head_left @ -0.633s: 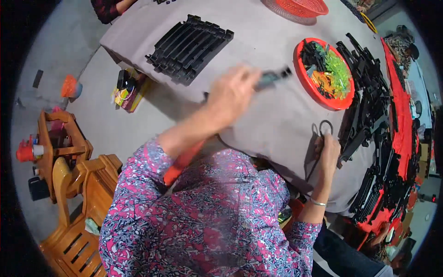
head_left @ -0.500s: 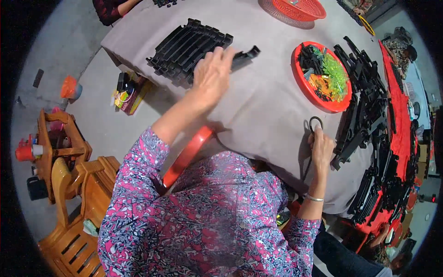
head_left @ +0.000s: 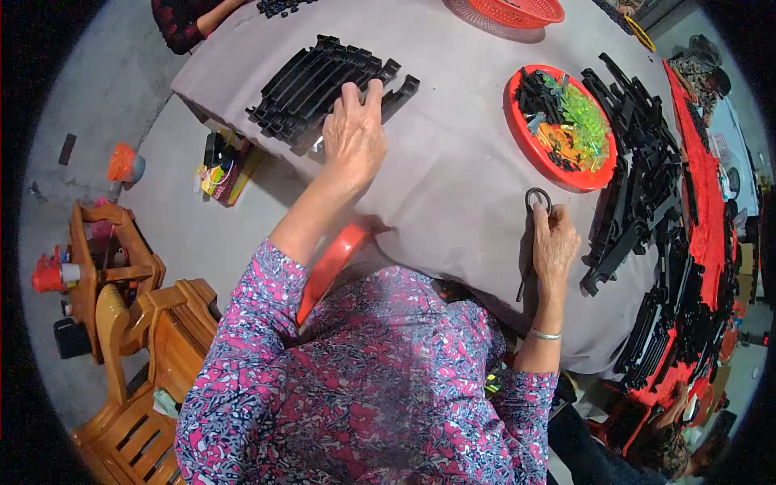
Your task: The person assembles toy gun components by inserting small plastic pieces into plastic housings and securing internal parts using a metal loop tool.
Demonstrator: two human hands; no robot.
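Grey table (head_left: 453,186): black strip row (head_left: 311,85); 1 red tray (head_left: 524,144); 1 red basket (head_left: 517,13); black strip heap (head_left: 643,174)

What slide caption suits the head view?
Black strip in the left hand's grip beside similar strips; black loop-handled tool in the right hand's grip.

Okay, the shirt (head_left: 388,380) is pretty loud: a busy swirly print in hot pink, white and dark blue-grey. The counter (head_left: 453,202) is a plain dull grey with a hint of mauve. The row of strips (head_left: 311,81) is solid black, same for the heap of parts (head_left: 643,190) and the loop-handled tool (head_left: 528,196). Tray (head_left: 529,153) is bright red, its bits lime green (head_left: 588,121), orange and black. Cloth (head_left: 708,259)? Red too. Basket (head_left: 521,14) is coral red, bracelet (head_left: 546,335) silver, chair (head_left: 111,323) honey brown.
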